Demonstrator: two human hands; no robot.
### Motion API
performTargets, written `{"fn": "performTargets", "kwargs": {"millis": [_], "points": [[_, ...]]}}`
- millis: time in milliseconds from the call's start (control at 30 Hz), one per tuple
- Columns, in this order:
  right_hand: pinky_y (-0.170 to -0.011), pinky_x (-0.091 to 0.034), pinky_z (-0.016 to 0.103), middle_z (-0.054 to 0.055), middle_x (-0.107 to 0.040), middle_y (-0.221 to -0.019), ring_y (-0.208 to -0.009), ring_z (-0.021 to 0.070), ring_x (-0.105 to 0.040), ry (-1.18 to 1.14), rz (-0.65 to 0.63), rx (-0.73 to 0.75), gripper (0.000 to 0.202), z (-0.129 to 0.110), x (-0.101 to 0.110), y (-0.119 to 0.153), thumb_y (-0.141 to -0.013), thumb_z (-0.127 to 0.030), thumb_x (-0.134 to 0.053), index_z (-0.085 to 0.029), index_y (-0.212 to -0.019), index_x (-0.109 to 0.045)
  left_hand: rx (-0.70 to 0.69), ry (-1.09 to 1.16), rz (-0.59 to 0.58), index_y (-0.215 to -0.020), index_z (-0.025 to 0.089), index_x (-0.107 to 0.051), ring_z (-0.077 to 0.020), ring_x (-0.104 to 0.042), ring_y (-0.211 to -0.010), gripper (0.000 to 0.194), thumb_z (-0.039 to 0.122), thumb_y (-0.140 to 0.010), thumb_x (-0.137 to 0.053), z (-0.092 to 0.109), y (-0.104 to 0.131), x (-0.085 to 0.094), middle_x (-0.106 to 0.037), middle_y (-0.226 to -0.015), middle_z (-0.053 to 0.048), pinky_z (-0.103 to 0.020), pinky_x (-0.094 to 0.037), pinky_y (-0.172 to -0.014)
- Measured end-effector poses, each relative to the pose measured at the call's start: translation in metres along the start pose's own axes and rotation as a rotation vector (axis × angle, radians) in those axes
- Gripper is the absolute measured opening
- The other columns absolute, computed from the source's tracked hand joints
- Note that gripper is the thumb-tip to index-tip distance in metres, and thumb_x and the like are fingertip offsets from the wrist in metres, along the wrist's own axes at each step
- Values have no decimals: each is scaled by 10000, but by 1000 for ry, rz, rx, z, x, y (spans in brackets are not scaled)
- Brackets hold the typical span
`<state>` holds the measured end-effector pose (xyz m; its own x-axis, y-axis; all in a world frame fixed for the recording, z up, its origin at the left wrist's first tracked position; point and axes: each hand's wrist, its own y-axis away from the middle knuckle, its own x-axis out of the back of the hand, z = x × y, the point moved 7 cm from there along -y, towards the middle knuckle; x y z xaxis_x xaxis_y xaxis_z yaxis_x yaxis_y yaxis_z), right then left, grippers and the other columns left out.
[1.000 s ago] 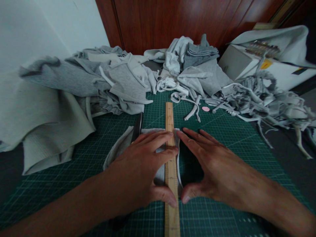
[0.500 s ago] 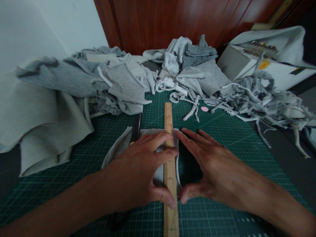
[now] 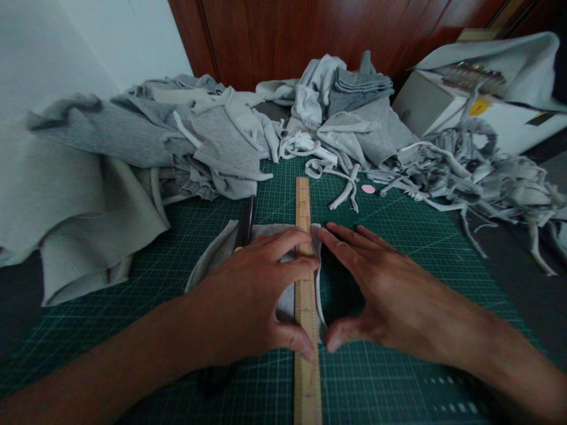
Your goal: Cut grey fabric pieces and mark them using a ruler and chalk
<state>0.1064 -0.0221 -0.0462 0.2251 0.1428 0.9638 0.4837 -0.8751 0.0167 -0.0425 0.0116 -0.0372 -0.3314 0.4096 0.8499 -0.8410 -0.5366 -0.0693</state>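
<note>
A wooden ruler (image 3: pixel 307 381) lies lengthwise over a piece of light grey fabric (image 3: pixel 284 300). My left hand (image 3: pixel 248 289) is spread across the ruler, its fingertips and thumb resting on the wood. Along the fabric's right edge, my right hand (image 3: pixel 385 295) lies with thumb and fingers apart, index tip and thumb at the cloth's border. Scissors (image 3: pixel 246 221) with dark blades sit partly under my left hand, which hides their middle; a dark handle shows below my wrist. Neither hand is closed around anything.
A green cutting mat (image 3: pixel 381 389) covers the work surface. Grey fabric (image 3: pixel 221 141) is heaped at the back left, folded cloth (image 3: pixel 361 88) at the back. Tangled fabric strips (image 3: pixel 491 171) lie right, before a white box (image 3: pixel 429 106). A pink disc (image 3: pixel 368 189) rests near the strips.
The whole view has shifted slightly, with things on the mat appearing a little higher. My hands keep the same spread positions on the ruler and at the fabric edge.
</note>
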Motion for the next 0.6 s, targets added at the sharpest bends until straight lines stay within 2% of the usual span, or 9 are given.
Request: {"fn": "performTargets", "kwargs": {"millis": [133, 600], "points": [[-1284, -292, 649, 299, -416, -1659, -1591, 434, -308, -8, 4, 5, 1426, 1, 0, 0, -624, -732, -922, -31, -1686, -278, 29, 10, -8, -1260, 204, -719, -386, -567, -1382, 795, 708, -668, -886, 1, -1, 0, -564, -1513, -120, -531, -490, -1180], [-1276, -312, 656, 317, -415, -1652, -1586, 442, -317, -12, 13, 18, 1447, 2, -1, 0, -609, -761, -910, -17, -1681, -282, 35, 45, 10, -1276, 229, -724, -361, -527, -1430, 776, 672, -667, -908, 1, -1, -4, -554, -1518, -92, -502, -453, -1224]]}}
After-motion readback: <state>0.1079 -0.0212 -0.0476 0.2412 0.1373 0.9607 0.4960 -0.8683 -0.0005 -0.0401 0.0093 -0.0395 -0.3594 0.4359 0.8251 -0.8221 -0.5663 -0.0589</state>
